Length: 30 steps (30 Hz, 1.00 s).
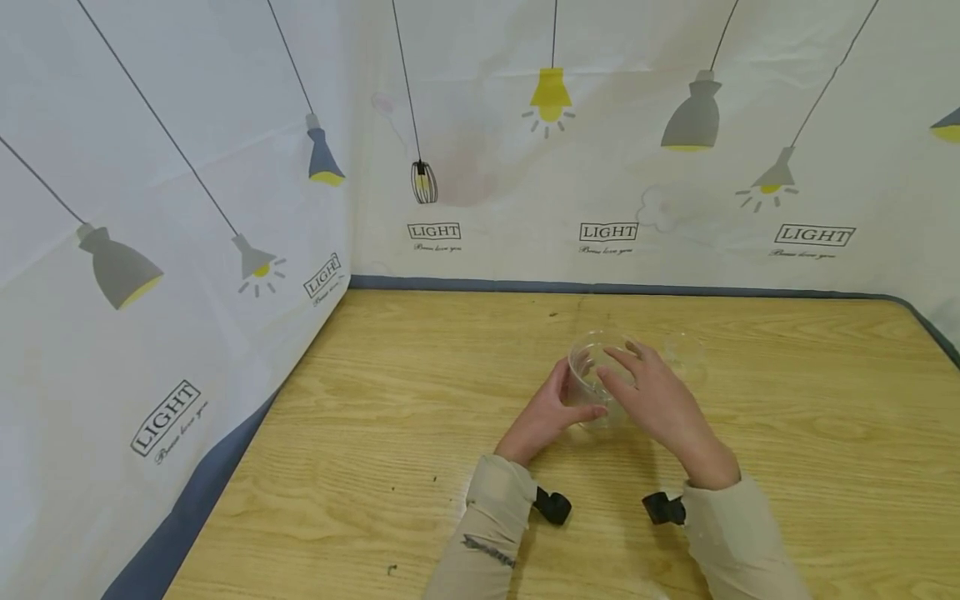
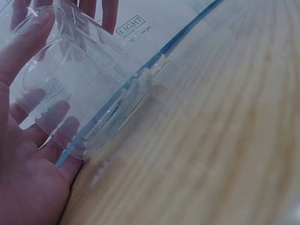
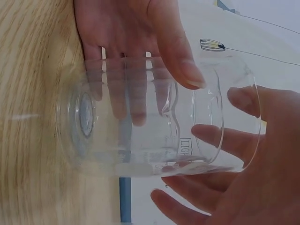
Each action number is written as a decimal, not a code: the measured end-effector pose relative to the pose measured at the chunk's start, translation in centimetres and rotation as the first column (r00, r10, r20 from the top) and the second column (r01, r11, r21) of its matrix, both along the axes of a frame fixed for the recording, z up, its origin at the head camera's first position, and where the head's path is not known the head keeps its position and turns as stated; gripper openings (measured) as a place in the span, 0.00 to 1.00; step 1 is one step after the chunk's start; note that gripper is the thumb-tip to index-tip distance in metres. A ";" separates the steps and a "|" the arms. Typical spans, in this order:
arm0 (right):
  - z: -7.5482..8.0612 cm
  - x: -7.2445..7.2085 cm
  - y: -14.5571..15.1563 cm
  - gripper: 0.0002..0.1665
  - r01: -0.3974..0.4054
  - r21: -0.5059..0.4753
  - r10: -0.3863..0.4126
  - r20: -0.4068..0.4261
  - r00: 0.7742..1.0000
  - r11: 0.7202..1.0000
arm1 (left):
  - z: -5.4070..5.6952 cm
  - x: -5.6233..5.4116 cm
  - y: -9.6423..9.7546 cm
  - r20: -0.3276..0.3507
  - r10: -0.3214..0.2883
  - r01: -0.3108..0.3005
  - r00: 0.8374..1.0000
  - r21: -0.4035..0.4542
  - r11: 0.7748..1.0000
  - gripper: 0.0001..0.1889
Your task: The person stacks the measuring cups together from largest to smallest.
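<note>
A clear glass beaker (image 1: 582, 354) stands upright on the wooden table in front of the person. Inside it sits a smaller clear beaker (image 3: 174, 126), its lip below the outer rim in the right wrist view. The left hand (image 1: 546, 412) holds the outer beaker from the left side, thumb across the near wall and fingers round the far side. Over the beaker's mouth is the right hand (image 1: 663, 404), its fingers spread apart. In the right wrist view its thumb and forefinger overlap the rim, while the other fingers lie outside the glass.
Another clear glass vessel (image 1: 684, 354) stands on the table (image 1: 810, 417) beyond the right hand. A sheet printed with lamps (image 1: 495, 183) hangs behind the table and along its left side. Black wrist devices (image 1: 552, 506) are strapped at both cuffs.
</note>
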State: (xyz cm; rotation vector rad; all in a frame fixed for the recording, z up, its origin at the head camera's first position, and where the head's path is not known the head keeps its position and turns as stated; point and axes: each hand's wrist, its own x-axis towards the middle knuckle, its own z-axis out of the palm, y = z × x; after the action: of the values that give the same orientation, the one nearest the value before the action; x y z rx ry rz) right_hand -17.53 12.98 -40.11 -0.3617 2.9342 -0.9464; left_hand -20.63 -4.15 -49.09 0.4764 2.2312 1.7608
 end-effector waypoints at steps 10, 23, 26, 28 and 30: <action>0.0 0.2 0.6 0.37 -0.023 -0.043 0.024 0.016 1.000 0.999 | 0.1 0.1 0.1 0.005 0.004 -0.004 1.000 -0.009 1.000 0.44; 0.3 0.3 1.5 0.35 -0.029 -0.065 0.028 -0.017 0.999 0.997 | -0.1 -0.1 0.1 0.000 -0.016 0.016 1.000 0.034 0.999 0.43; 0.3 0.3 1.7 0.35 -0.020 -0.105 0.017 -0.032 0.999 0.994 | -0.2 -0.1 0.1 -0.007 -0.010 0.010 1.000 0.033 0.999 0.43; 0.3 0.3 1.8 0.36 -0.011 -0.130 0.006 -0.044 0.999 0.991 | -0.2 -0.1 0.2 -0.007 -0.007 0.008 1.000 0.031 0.999 0.43; 0.3 0.2 1.9 0.36 -0.005 -0.155 -0.004 -0.057 0.998 0.988 | -0.1 0.0 0.2 -0.007 -0.004 0.004 1.000 0.024 1.000 0.43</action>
State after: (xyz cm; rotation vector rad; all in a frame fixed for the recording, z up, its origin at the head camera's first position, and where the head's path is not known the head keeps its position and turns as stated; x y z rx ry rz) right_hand -17.30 14.90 -39.84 -0.4023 2.9185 -1.1882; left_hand -20.67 -3.96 -49.21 0.4929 2.2144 1.7892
